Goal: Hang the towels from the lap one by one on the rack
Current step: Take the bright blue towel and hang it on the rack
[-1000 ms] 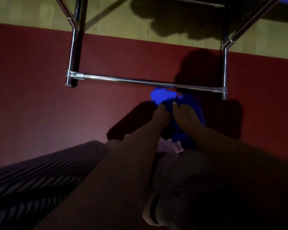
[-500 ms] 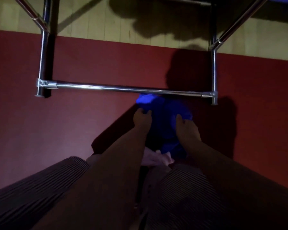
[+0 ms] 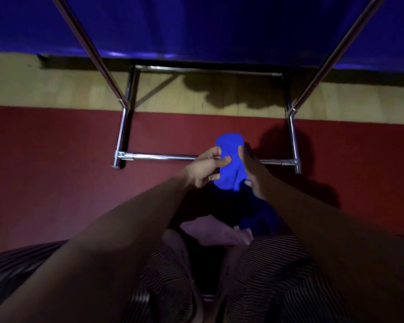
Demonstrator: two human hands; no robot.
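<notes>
A bright blue towel hangs bunched between my two hands, its lower part trailing down in shadow toward my lap. My left hand pinches its left edge with thumb and fingers. On the right edge my right hand grips it. Both hands are raised in front of the chrome rack's low front bar. A pale pink towel lies on my lap between my striped knees.
The rack's chrome uprights and slanted tubes frame the space ahead. A dark blue cloth hangs across the top. The floor is a red mat with a yellowish strip beyond it.
Both hands have lifted the blue towel up off the lap, to the height of the front bar. The view has tilted upward, showing the blue cloth at the top.
</notes>
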